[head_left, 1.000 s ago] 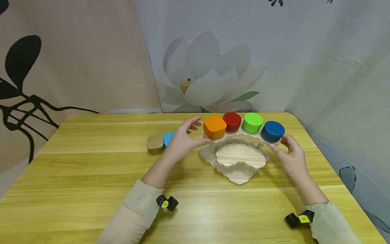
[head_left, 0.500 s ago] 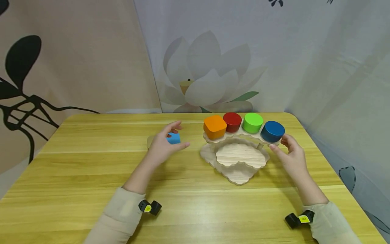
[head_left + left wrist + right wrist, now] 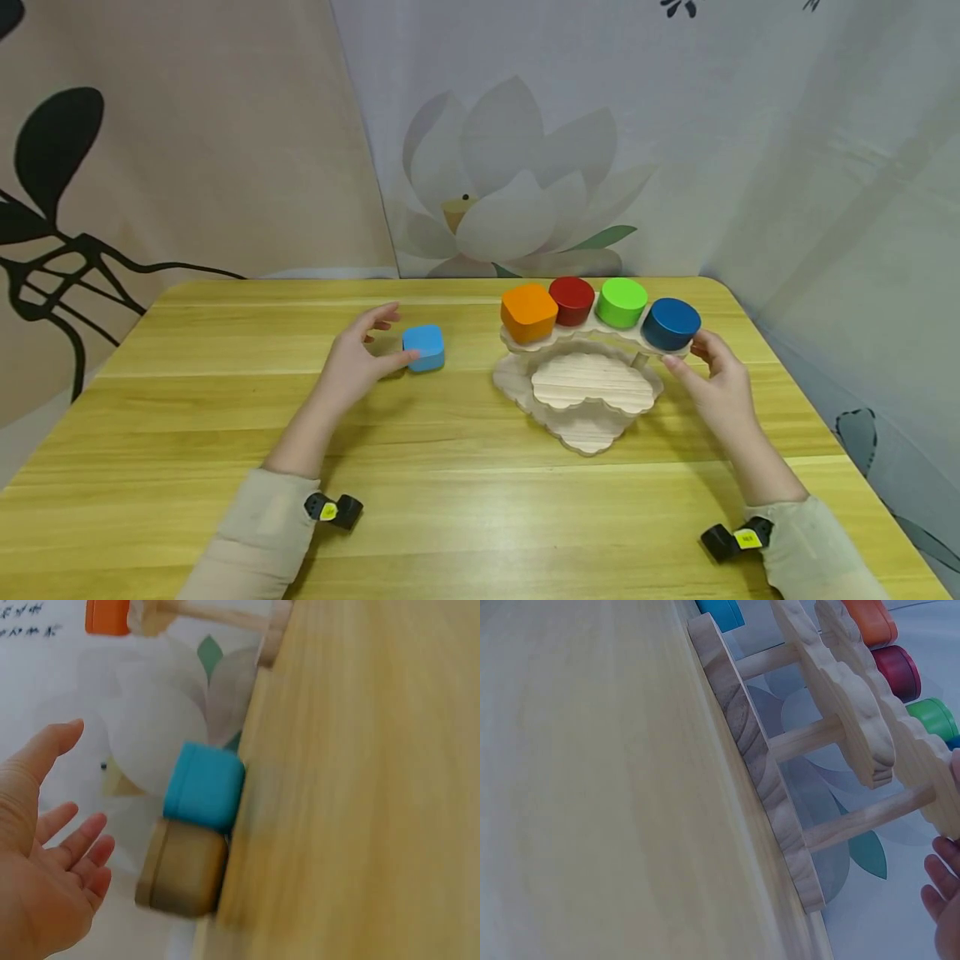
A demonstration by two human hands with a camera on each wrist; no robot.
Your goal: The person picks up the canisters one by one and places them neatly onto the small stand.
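Fingers [image 3: 378, 317] of the left hand [image 3: 348, 362] stood apart from its thumb, so this grip was loose and free. Just to the right of it, on the wooden table [image 3: 525, 525], sat a light-blue block [image 3: 424, 340] with rounded corners; in the head view the thumb tip overlapped its near side, but the left wrist view showed a gap between the hand and the block. A brown block [image 3: 184, 870] was close beside the light-blue one; the head view hid it behind the left hand, and whether the two blocks touched I could not say.

The right hand [image 3: 720, 383] was grasping the right end of the upper board [image 3: 915, 750] of a wooden stand [image 3: 588, 396], with the thumb on the near side. Immediately above this grip was a dark-blue round block [image 3: 672, 323]. Going leftwards from it, on the same board, came a green round block [image 3: 622, 302], a red round block [image 3: 572, 300] and an orange block [image 3: 528, 312], the last being farthest from the right hand. To the left of the right grip, and lower, was the middle board [image 3: 592, 383]; below this was the base board [image 3: 588, 437], resting on the table. Wooden pegs [image 3: 870, 817] joined the boards. Well beyond both hands hung a pale cloth [image 3: 525, 42] with a printed flower [image 3: 517, 200].
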